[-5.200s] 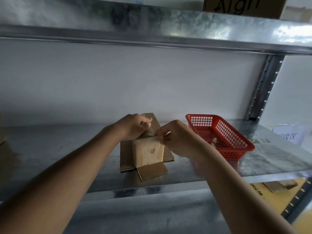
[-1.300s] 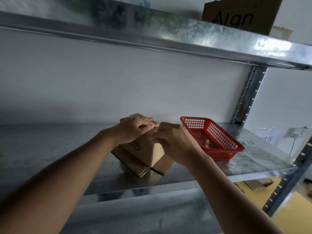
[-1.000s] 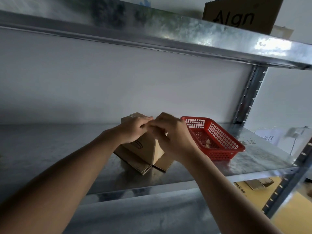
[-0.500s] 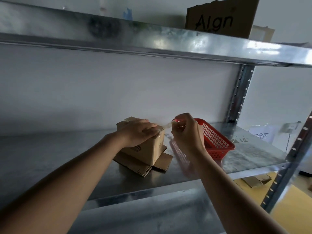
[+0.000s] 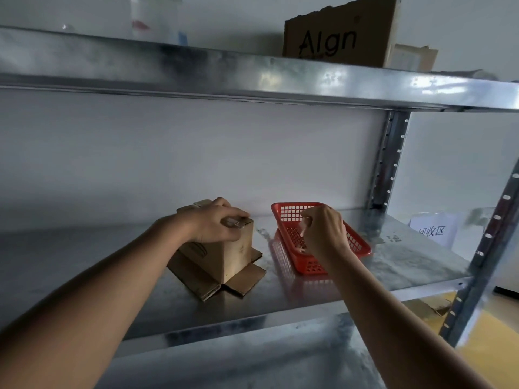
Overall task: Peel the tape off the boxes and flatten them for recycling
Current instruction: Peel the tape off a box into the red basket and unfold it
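Hands at box and basket, metal shelf.

Left hand [image 5: 217, 223]: fingers curled over top of box [image 5: 238, 254], gripping its upper edge. Box: small cardboard, upright, bottom flaps splayed flat on shelf [image 5: 84, 262], left of centre. Tape [image 5: 302, 228]: pale strip, partly blurred, pinched between fingertips of right hand [image 5: 323, 231] and hanging into basket [image 5: 356, 242]. Right hand: fingers closed on tape, held above basket, well apart from box. Basket: red plastic mesh, just right of box, not touching it. Paper label [image 5: 434, 230]: at shelf's right end. Upper shelf: carton [image 5: 337, 32] marked "Algn".
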### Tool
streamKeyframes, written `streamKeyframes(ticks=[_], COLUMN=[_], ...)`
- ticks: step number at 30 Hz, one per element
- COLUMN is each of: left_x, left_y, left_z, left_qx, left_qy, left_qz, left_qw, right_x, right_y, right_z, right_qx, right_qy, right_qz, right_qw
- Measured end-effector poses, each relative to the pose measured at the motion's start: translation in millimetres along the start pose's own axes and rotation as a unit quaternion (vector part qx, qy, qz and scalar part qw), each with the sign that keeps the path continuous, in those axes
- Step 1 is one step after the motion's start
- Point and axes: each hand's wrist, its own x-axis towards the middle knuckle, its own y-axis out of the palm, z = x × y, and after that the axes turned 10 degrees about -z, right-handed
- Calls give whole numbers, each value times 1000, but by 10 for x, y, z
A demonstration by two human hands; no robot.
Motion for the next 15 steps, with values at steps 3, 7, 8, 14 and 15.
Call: streamKeyframes(ticks=[3,7,8,14,15], left_x=[-28,-45,-49,-64,-68], left_y=[53,146,161,224,226], left_z=[24,53,60,65,61], left_qx=[2,-4,-8,-26,-30], left_qy=[2,6,4,-8,-11], left_qz=[-13,-24,-25,-39,-39], left_qw=[1000,1000,1000,999,999], right_x=[25,26,18,3,6], right_y=[41,46,33,21,28], right_z=[-88,-176,-188,-225,-236], right_qx=[-16,-35,-29,-20,-24], right_qy=[-8,-34,-45,-99,-107], right_qz=[28,67,73,125,136], right_qw=[999,997,996,987,985])
